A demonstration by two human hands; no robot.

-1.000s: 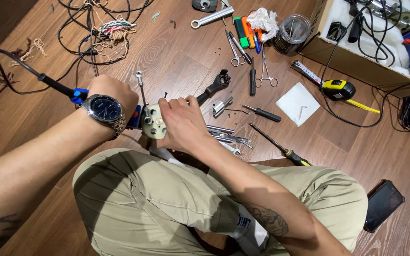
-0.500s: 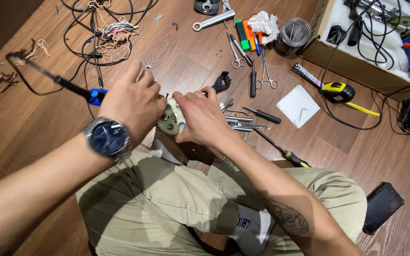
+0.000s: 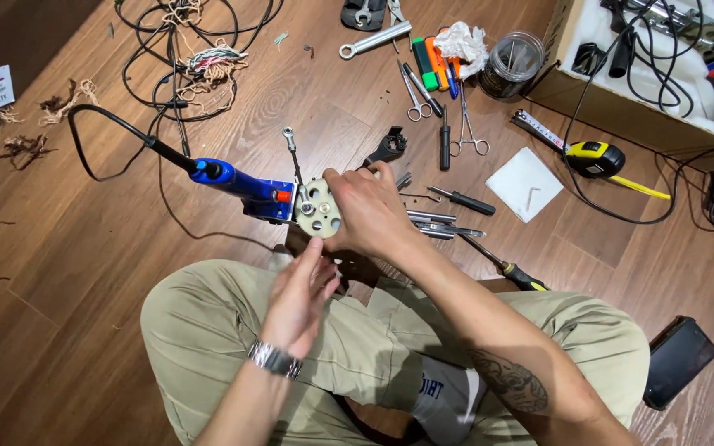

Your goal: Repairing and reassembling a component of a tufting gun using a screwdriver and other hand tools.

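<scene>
Fingers (image 3: 349,186) of right hand (image 3: 371,213) grip plug (image 3: 319,208) (cream).

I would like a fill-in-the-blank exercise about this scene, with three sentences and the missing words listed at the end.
1. The right hand holds a round beige part that has several ____ in it.
2. The left hand wears a metal ____ on its wrist.
3. The tape measure on the wooden floor has a body of black and ____.

Missing words: holes; watch; yellow
</scene>
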